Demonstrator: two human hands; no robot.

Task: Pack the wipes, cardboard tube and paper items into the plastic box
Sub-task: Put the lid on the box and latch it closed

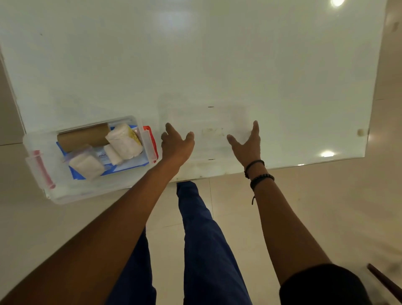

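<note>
Nearest you: blue trousers (204,239) at 6 o'clock, standing on pale floor tiles (326,206). Both your forearms reach out over the near edge of the white table (217,54).

Your right wrist carries dark bead bracelets (260,175). Your right hand (248,145) is just right of centre, fingers spread wide, thumb out toward 9 o'clock, holding nothing. Your left hand (176,144) is just left of centre, fingers loosely splayed, also empty. The two hands are apart, with bare tabletop between them. Can't tell whether either palm touches the surface.

Plastic box (43,143) sits at 9 o'clock at the table's near left corner, lid off, its near corner overhanging the edge. Red latch (152,141) on its right end is just beside your left hand, not touching. A second pinkish latch is on the left end.

Inside the box: cardboard tube (83,137) along the far wall; white wipes pack (125,140) with a yellow patch leaning at the tube's right end; a smaller white roll (113,154) next to it; a bagged white pad (86,164) toward the near-left. All lie on blue paper sheets (130,162) lining the bottom.

Farther out, toward 12 o'clock, the tabletop shows only ceiling light glare (336,2).
</note>
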